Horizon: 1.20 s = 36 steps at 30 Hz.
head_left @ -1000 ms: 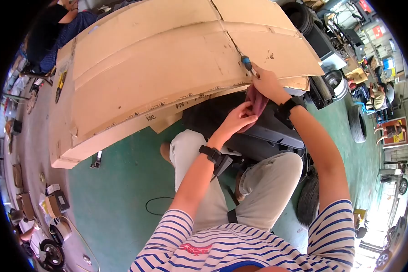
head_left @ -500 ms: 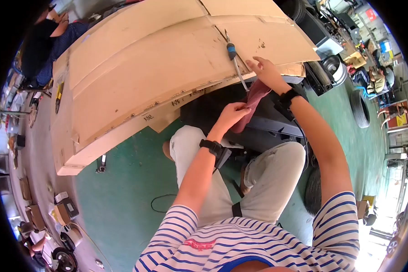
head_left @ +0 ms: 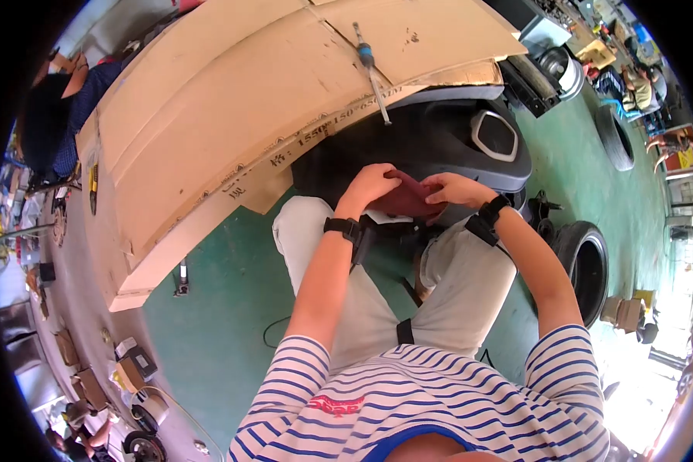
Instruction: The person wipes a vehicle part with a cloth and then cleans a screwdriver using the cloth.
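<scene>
A dark red cloth [head_left: 408, 197] is stretched between my two hands, above my knees. My left hand [head_left: 373, 185] pinches its left edge, and my right hand [head_left: 458, 190] grips its right side with fingers curled. Just beyond them is a black plastic housing [head_left: 423, 142]. A ratchet-like tool with a blue and black collar [head_left: 366, 55] lies on the cardboard [head_left: 262, 85], its lower end sticking out past the edge over the black housing.
A yellow-handled tool [head_left: 93, 185] lies by the cardboard's left side. A tyre [head_left: 585, 269] stands at right, another [head_left: 614, 138] farther back. A seated person [head_left: 50, 123] is at upper left; other people sit at upper right. Boxes [head_left: 135, 362] lie at lower left.
The tool has left my right hand and now lies on the cardboard. My right hand has come down to the cloth, which is now spread between both hands. The view has shifted.
</scene>
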Tool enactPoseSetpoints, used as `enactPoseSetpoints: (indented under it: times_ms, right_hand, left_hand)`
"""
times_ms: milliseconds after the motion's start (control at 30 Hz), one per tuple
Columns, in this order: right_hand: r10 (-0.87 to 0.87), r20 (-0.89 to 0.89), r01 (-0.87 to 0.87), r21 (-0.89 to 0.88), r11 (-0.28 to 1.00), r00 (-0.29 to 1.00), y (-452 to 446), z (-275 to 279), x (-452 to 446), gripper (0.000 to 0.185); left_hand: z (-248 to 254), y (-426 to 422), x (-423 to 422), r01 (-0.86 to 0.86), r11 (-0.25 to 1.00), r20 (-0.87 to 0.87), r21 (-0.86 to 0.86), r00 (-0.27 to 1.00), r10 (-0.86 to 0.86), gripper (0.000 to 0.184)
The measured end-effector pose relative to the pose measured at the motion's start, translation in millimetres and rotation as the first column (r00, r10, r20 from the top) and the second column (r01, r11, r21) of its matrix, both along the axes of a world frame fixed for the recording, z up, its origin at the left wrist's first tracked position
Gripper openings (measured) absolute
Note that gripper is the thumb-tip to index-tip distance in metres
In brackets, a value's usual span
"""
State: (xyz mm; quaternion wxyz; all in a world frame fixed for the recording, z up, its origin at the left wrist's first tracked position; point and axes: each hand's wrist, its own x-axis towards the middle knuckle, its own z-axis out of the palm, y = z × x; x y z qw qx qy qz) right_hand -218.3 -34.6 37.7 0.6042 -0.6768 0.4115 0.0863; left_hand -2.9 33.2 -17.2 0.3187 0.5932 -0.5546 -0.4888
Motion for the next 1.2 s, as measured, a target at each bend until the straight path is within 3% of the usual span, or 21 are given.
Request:
enactPoseSetpoints:
  times_ms: [33,67,133,200,233,267,300,367,467,600,667,733,800,867,933,967,1000,1067,1133,1200]
  right_hand:
    - [-0.011,0.034,0.008,0.090,0.996,0.999,1.8,-9.4,-6.2,0.035]
    - [-0.023,0.069,0.010,0.178,0.984,0.997,1.2,-17.8,-12.0,0.036]
    - [-0.082,0.112,0.067,0.135,0.989,0.990,-6.1,-24.0,-17.7,0.037]
    - [-0.142,0.155,0.129,0.095,0.987,0.978,-15.1,-26.8,-22.9,0.038]
    - [-0.280,0.239,0.270,0.074,0.960,0.930,-19.9,-22.4,-25.5,0.038]
    - [-0.405,0.321,0.407,0.064,0.911,0.856,-24.2,-18.9,-28.8,0.039]
    - [-0.413,0.322,0.412,0.074,0.908,0.852,-27.4,-18.9,-34.2,0.039]
    - [-0.645,0.440,0.615,0.231,0.754,0.625,-33.4,-21.0,-44.6,0.040]
    - [-0.731,0.373,0.665,0.311,0.679,0.571,-39.7,-48.0,-67.2,0.039]
    - [-0.717,0.393,0.636,0.335,0.695,0.576,-39.8,-36.4,-84.1,0.036]
    - [-0.649,0.549,0.684,0.180,0.707,0.527,-52.5,-35.9,-91.9,0.033]
    - [-0.665,0.595,0.771,0.115,0.627,0.452,-62.5,-30.7,-90.8,0.025]
    - [-0.560,0.775,0.914,-0.055,0.401,0.292,-71.9,-17.0,-86.8,0.020]
    - [-0.511,0.820,0.957,-0.142,0.252,0.257,-76.7,-2.6,-78.5,0.015]
    - [-0.483,0.706,0.854,-0.464,0.236,0.517,-83.6,-12.1,-74.6,0.023]
    - [-0.342,0.584,0.643,-0.762,0.080,0.736,-92.6,-46.1,-76.6,0.037]
    - [-0.335,0.427,0.463,-0.886,0.030,0.840,-94.6,-87.2,-75.4,0.057]
    - [-0.534,-0.068,0.143,-0.928,0.344,0.843,-73.6,-130.3,-60.5,0.073]
    - [-0.345,-0.258,0.018,-0.777,0.629,0.903,-52.8,-108.7,-54.9,0.082]
    - [-0.254,-0.329,-0.121,-0.794,0.596,0.910,-55.3,-118.3,-54.1,0.077]
  left_hand:
    - [-4.6,1.0,-1.4,0.075,0.997,0.126,-0.002,0.989,-0.074,0.027]
    - [-9.1,1.9,-1.4,0.083,0.997,0.132,0.007,0.988,-0.083,0.027]
    - [-12.8,4.0,-1.0,0.111,0.986,0.320,-0.124,0.945,-0.066,0.026]
    - [-12.4,5.4,-2.6,0.078,0.986,0.430,-0.147,0.903,-0.007,0.026]
    - [-12.0,5.9,-3.9,0.042,0.982,0.525,-0.184,0.849,0.062,0.026]
    - [-11.4,5.2,-4.3,0.050,0.983,0.531,-0.176,0.846,0.052,0.026]
    - [-11.6,4.0,-4.9,0.062,0.985,0.513,-0.160,0.858,0.029,0.025]
    - [-12.1,1.9,-9.7,0.092,0.987,0.425,-0.133,0.905,-0.027,0.023]
    - [-1.2,8.0,-25.3,0.113,0.993,0.391,-0.020,0.915,-0.096,0.022]
    - [-3.0,7.9,-37.8,0.211,0.977,0.424,0.009,0.884,-0.195,0.020]
    - [3.7,2.8,-45.9,0.197,0.953,0.580,-0.231,0.814,-0.028,0.018]
    - [17.1,-9.2,-55.4,0.184,0.939,0.587,-0.292,0.809,0.024,0.016]
    - [35.5,-26.5,-64.1,0.211,0.899,0.596,-0.385,0.800,0.068,0.014]
    - [37.7,-45.7,-68.5,0.176,0.826,0.506,-0.536,0.850,0.147,0.013]
    - [29.2,-64.8,-62.9,0.186,0.857,0.536,-0.480,0.836,0.119,0.019]
    - [15.0,-73.4,-57.8,0.177,0.839,0.545,-0.514,0.823,0.160,0.024]
    - [-1.3,-79.9,-51.7,0.169,0.819,0.551,-0.548,0.809,0.202,0.030]
    - [-45.3,-82.7,-36.3,0.252,0.894,0.640,-0.371,0.767,0.050,0.050]
    - [-48.8,-77.6,-48.7,0.475,0.870,0.922,-0.136,0.382,-0.065,0.057]
    - [-55.0,-80.1,-60.6,0.531,0.827,0.891,-0.185,0.446,-0.087,0.063]
